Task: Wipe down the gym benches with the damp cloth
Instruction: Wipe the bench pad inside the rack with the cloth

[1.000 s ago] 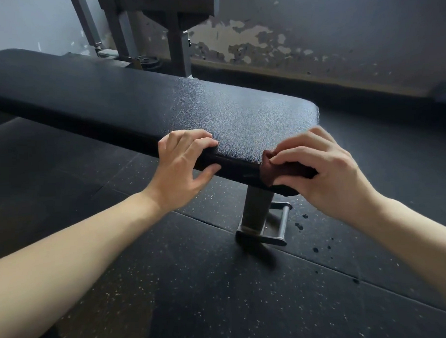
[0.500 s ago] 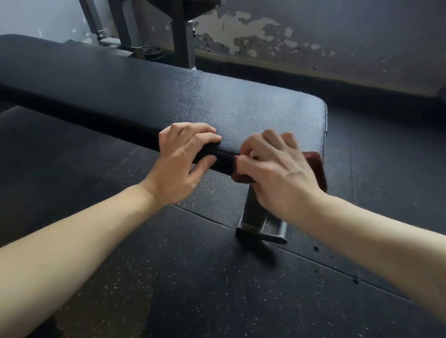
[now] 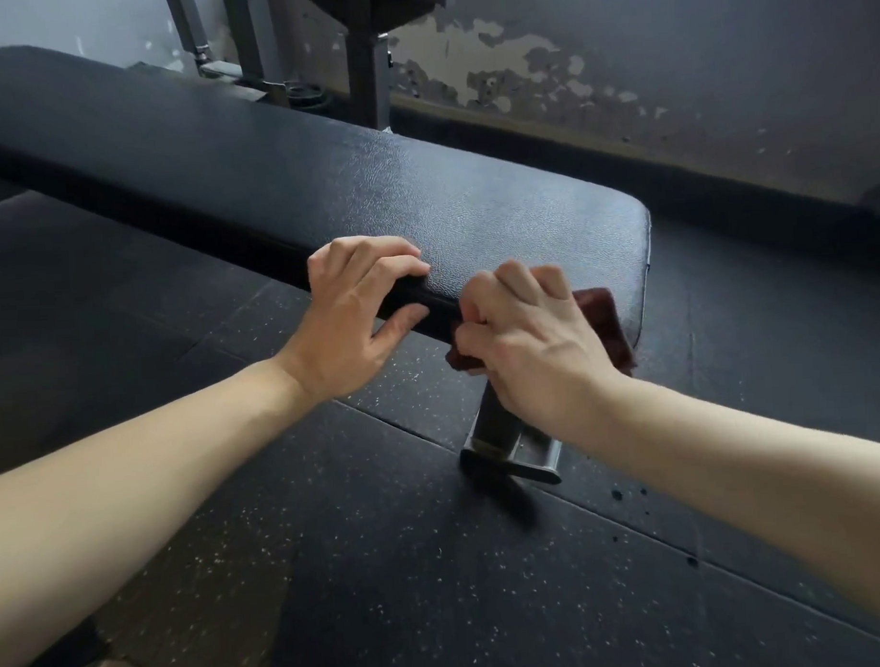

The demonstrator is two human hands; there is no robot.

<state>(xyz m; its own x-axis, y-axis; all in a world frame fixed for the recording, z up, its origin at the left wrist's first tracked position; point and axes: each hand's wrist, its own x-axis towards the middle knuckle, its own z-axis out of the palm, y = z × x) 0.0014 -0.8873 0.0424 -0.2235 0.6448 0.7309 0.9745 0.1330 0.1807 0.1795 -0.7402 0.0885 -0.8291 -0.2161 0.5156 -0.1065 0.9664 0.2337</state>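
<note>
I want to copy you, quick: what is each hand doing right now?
Left hand: grips the near edge of the bench.
Right hand: holds the red cloth against that edge.

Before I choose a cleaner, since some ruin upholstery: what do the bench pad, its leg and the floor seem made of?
Bench pad: probably vinyl or faux leather, black, by its pebbled grain and soft sheen. Leg: metal, likely steel, grey with a dull gleam. Floor: looks like rubber tiles, matte black with pale flecks and visible seams.
</note>
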